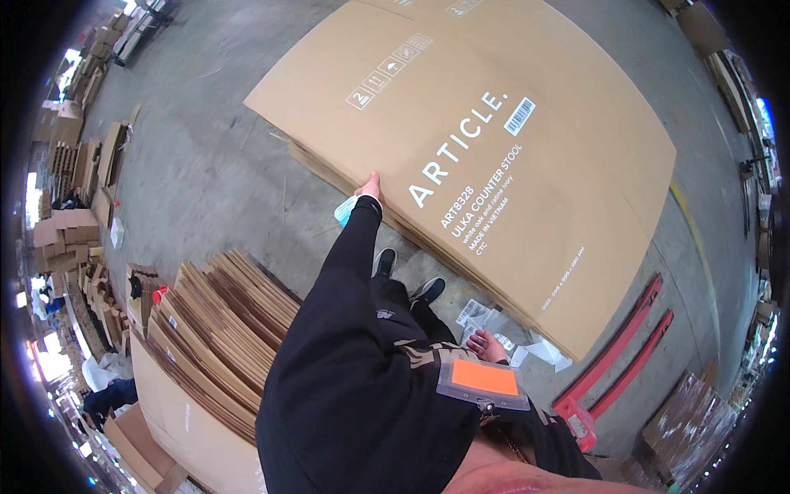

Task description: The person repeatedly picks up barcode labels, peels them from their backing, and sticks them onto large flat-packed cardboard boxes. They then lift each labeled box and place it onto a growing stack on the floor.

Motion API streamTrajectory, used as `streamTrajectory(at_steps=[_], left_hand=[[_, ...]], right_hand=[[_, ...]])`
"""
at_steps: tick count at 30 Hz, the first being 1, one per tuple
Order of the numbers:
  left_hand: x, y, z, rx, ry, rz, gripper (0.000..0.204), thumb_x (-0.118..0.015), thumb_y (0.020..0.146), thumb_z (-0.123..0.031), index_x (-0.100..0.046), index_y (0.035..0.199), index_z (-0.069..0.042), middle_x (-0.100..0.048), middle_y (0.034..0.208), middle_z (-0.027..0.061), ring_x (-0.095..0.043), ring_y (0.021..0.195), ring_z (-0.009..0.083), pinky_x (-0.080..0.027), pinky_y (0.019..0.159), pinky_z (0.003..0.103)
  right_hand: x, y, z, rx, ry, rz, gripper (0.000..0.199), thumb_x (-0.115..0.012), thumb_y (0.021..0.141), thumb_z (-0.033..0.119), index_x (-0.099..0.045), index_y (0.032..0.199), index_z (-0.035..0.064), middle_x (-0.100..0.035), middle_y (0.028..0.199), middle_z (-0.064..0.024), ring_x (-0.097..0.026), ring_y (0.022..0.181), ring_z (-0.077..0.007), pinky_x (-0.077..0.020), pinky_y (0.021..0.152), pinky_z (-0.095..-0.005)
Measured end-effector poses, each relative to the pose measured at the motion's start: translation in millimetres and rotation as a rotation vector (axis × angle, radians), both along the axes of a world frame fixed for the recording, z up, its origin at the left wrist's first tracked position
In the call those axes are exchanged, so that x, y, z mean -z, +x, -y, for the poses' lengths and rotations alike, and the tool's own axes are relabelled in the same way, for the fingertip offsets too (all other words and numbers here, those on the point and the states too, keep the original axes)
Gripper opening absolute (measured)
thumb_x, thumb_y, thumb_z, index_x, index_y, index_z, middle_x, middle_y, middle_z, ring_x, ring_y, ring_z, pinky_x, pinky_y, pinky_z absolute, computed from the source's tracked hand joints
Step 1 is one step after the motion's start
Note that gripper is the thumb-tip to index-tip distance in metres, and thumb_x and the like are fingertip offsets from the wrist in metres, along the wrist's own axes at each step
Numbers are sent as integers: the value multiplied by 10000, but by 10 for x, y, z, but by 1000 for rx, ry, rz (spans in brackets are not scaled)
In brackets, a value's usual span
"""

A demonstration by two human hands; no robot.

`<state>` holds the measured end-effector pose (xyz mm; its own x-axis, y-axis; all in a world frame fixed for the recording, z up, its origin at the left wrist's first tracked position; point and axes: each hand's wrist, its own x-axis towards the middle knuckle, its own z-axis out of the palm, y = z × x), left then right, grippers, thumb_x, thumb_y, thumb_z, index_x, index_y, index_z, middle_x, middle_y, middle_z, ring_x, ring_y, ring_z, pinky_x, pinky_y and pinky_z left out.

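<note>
Floor [210, 156] surrounds cardboard [584, 156] partly hiding left fingers [374, 176], grip unclear; right fingers [478, 337] half-curled, empty.

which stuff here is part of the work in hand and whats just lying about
Seemingly in hand:
- stack of flat brown cardboard
- left hand, touching its edge

Apparently just lying about:
- red pallet jack
- cardboard sheets standing at lower left
- clear plastic scraps on the floor

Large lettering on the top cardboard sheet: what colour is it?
The large lettering is white on the brown cardboard sheet; it shows best in the head view.
</note>
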<state>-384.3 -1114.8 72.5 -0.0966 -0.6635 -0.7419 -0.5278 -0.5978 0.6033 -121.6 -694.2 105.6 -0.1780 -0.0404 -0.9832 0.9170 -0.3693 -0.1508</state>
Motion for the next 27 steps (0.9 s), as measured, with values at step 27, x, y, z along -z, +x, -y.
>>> streamTrajectory(at_steps=[27], left_hand=[[-1424, 261, 4745, 850, -317, 258, 805, -305, 894, -683, -616, 1150, 14, -656, 1066, 193, -608, 1040, 323, -428, 923, 442]], right_hand=[[-302, -1655, 2596, 701, 89, -185, 389, -470, 976, 365, -475, 1259, 97, -558, 1235, -105, -545, 1126, -315, -470, 924, -509]])
